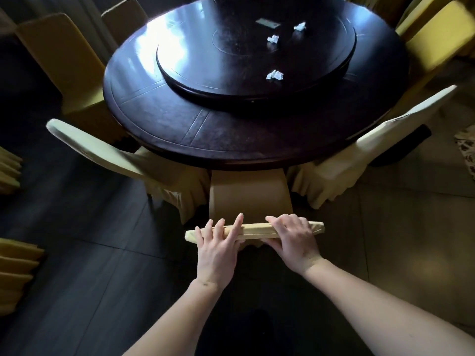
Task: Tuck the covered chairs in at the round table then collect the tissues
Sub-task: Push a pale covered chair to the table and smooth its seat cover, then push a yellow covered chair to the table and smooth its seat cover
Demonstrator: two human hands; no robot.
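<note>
- Near covered chair (250,199): straight ahead of the person, seat running under the near edge of the round table (180,119), top rail of its back closest to the camera.
- Left hand (218,249): lies flat on the left part of that top rail, fingers straight and spread, pointing toward the table. Not wrapped round it.
- Right hand (293,237): on the right part of the same rail, fingers curled over the far edge, thumb on the near side, so it grips the rail.
- Left neighbour chair (123,160) and right neighbour chair (380,140): pale covers, one on each side of the near chair, both angled with seats toward the table edge.
- Tissues: three crumpled white wads on the raised turntable (205,73) in the table's centre. One near its front right rim (275,75), one further in (273,39), one furthest back (300,26).
- Small flat grey card (267,23) lies near the two far tissues; cannot read it.
- More yellow-covered chairs: two at far left (64,55), one at far right (434,44).
- Floor (90,253): dark tiles on the left, lighter and brownish on the right.
</note>
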